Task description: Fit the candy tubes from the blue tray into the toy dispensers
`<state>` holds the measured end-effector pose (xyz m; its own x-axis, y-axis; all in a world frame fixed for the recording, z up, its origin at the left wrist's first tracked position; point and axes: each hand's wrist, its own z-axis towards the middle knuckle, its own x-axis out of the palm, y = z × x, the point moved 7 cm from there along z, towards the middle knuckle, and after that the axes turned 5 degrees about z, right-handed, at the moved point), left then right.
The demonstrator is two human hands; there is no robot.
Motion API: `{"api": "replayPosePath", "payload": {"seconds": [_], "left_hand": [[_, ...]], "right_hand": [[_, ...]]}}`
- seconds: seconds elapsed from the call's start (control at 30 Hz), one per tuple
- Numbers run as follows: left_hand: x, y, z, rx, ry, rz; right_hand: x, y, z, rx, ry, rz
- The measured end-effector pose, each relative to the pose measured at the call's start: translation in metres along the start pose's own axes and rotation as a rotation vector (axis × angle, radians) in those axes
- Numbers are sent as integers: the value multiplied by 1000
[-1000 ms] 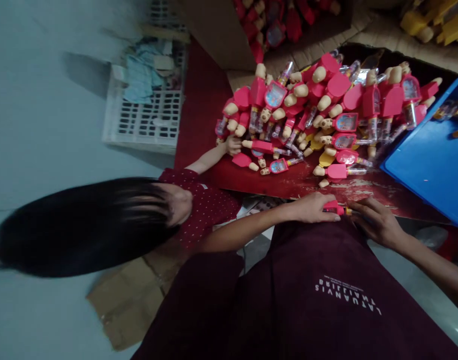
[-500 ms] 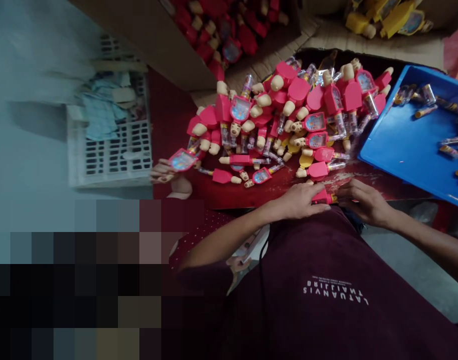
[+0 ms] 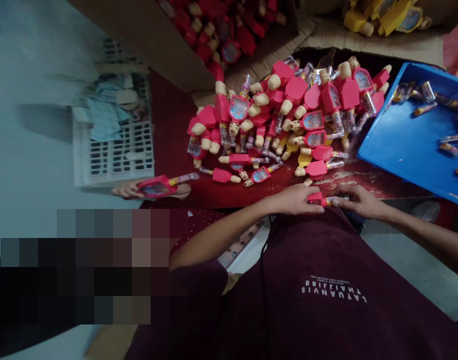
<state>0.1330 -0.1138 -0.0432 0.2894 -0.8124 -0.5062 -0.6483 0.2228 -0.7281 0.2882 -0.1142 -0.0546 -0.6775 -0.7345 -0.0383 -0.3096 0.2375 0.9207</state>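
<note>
Right hand [image 3: 358, 201] now pinches the tube [image 3: 341, 199] of a pink toy [image 3: 315, 199] gripped in left hand [image 3: 294, 199]; big toy pile [image 3: 285, 117] remains, loose tubes [image 3: 426, 108] in blue tray [image 3: 397, 150].

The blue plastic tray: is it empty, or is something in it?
Not empty: small clear tubes lie scattered on the blue plastic tray, mostly toward its right end.

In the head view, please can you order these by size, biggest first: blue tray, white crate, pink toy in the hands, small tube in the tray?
1. The blue tray and the white crate look alike; the frame cuts off the tray, so I cannot rank them.
2. The pink toy.
3. The small tube.
</note>
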Motion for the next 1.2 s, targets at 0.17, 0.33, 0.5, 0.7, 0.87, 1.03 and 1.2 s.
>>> {"api": "replayPosePath", "payload": {"seconds": [0.17, 0.33, 0.5, 0.7, 0.87, 1.03, 1.2], "left_hand": [[1, 0, -4, 31, 208, -647], [-17, -12, -6, 105, -11, -415], [-19, -21, -8, 46, -148, 175], [-9, -29, -13, 11, -177, 514], [0, -31, -15, 55, -211, 608], [-6, -7, -8, -43, -111, 375], [-3, -5, -16, -31, -109, 102]], "right_hand": [[-2, 35, -7, -160, 33, -94], [-8, 49, -13, -270, -100, -238], [-6, 60, -19, -501, -161, -479], [-8, 43, -11, -285, -134, -322], [1, -3, 2, 206, 48, 78], [-4, 3, 11, 21, -20, -220], [6, 33, -5, -421, -83, -572]]}}
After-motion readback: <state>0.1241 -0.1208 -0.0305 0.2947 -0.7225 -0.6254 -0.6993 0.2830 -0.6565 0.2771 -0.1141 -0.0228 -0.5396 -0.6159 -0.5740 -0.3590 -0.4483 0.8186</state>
